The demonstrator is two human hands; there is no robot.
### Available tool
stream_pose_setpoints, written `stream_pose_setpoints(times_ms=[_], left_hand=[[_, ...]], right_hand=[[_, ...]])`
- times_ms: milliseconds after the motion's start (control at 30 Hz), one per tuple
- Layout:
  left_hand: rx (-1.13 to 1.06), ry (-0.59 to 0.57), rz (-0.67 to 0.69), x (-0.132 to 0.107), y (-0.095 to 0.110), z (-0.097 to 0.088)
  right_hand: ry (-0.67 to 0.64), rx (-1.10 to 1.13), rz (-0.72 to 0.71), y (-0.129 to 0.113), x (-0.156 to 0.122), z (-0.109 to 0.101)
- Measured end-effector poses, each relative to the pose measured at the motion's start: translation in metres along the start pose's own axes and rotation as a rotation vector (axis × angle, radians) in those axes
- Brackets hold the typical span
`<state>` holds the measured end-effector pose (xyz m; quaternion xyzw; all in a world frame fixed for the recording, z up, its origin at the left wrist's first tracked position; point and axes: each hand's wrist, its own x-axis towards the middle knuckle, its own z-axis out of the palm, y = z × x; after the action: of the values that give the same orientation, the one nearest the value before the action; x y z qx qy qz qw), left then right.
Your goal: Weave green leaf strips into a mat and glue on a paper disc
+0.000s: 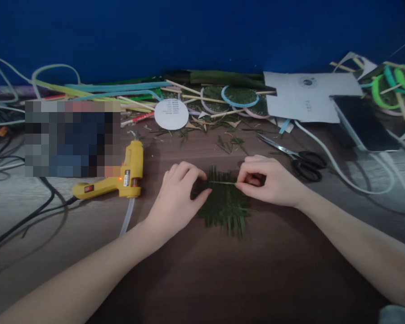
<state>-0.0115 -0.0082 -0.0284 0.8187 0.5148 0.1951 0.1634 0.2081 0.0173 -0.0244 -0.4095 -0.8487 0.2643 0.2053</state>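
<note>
On the dark table lies a small mat (224, 207) woven from narrow green leaf strips, its strip ends fraying out unevenly. A thin, paler leaf strip (222, 182) runs across the mat's upper part. Its right end is pinched between the thumb and forefinger of my right hand (272, 180), the other fingers curled in. At the mat's left edge rests my left hand (178, 193), thumb and forefinger apart, near the strip's left end. Some of the left fingertips are hidden.
A yellow glue gun (131, 168) with a lit light lies left. Black-handled scissors (300, 159) lie to the right, beside a white cable and a phone (364, 123). Leaf scraps, sticks, coloured rings (240, 95), a round white card (171, 114) and white paper (300, 96) line the back.
</note>
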Motion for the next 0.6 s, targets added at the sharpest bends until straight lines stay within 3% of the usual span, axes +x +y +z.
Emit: stream_pose_setpoints(times_ms=[333, 600], left_hand=[[0.016, 0.000, 0.008, -0.0006, 0.0001, -0.0002], [-0.060, 0.052, 0.124, -0.0018, 0.0037, -0.0042]], right_hand=[[-0.053, -0.024, -0.004, 0.0006, 0.0011, -0.0028], [-0.041, -0.051, -0.007, -0.0016, 0.0018, -0.0021]])
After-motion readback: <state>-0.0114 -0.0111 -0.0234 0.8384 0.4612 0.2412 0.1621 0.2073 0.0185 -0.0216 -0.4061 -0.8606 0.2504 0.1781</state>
